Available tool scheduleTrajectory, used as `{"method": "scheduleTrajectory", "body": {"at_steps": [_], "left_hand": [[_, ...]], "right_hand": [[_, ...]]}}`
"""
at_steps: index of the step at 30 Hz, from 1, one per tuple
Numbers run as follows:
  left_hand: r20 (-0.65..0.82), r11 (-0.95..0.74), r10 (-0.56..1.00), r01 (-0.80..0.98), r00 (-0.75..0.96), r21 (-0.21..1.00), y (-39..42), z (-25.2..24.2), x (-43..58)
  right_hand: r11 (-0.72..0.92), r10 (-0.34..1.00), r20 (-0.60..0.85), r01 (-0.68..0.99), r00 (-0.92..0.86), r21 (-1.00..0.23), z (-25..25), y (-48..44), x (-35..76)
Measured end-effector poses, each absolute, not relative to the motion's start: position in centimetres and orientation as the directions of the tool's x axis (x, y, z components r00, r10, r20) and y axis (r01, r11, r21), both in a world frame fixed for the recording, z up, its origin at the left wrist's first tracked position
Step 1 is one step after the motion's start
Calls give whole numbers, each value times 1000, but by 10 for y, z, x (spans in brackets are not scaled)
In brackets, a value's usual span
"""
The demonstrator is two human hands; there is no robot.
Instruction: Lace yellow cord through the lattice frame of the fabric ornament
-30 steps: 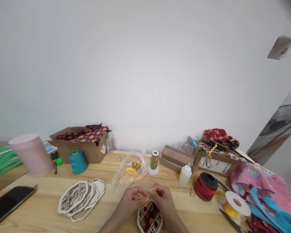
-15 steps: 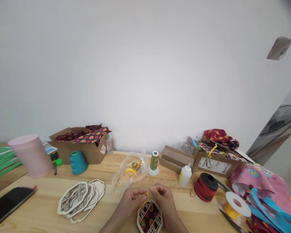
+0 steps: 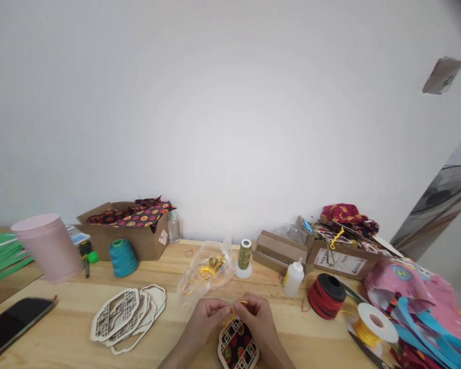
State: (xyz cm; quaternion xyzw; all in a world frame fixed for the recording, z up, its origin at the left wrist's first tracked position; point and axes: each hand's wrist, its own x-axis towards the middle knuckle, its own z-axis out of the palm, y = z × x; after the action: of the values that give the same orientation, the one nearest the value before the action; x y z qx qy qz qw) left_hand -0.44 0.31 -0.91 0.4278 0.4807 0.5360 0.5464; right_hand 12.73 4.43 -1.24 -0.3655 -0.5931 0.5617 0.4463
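Both hands work close together at the bottom centre of the wooden table [image 3: 72, 328]. My left hand [image 3: 207, 320] and my right hand [image 3: 258, 316] each pinch a thin yellow cord [image 3: 234, 309] that loops between their fingertips. Just below the cord lies a wooden lattice ornament [image 3: 236, 348] backed with dark patterned fabric, partly covered by my wrists. A crumpled clear plastic bag [image 3: 205, 271] with gold pieces in it sits right behind my hands.
A stack of wooden lattice cut-outs [image 3: 126, 312] lies to the left, with a phone [image 3: 11, 325], pink cup [image 3: 49, 246] and teal thread cone [image 3: 122, 256] beyond. On the right stand a glue bottle [image 3: 292, 277], red spool [image 3: 326, 294] and yellow cord spool [image 3: 372, 325]. Cardboard boxes [image 3: 138, 236] of fabric line the wall.
My fingertips have drawn a little closer together on the yellow cord and the loop has tightened. Everything else on the table has stayed put.
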Motion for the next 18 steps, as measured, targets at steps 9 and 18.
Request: {"method": "scheduleTrajectory", "body": {"at_steps": [9,18], "left_hand": [[-73,61,994,-151,-76,987,2,-12,-3],[-49,39,994,-106,-99,994,7,-14,-6]], "right_hand": [[104,945,117,-59,-304,-993,-19,48,127],[95,928,129,-112,-351,-989,-15,46,130]]}}
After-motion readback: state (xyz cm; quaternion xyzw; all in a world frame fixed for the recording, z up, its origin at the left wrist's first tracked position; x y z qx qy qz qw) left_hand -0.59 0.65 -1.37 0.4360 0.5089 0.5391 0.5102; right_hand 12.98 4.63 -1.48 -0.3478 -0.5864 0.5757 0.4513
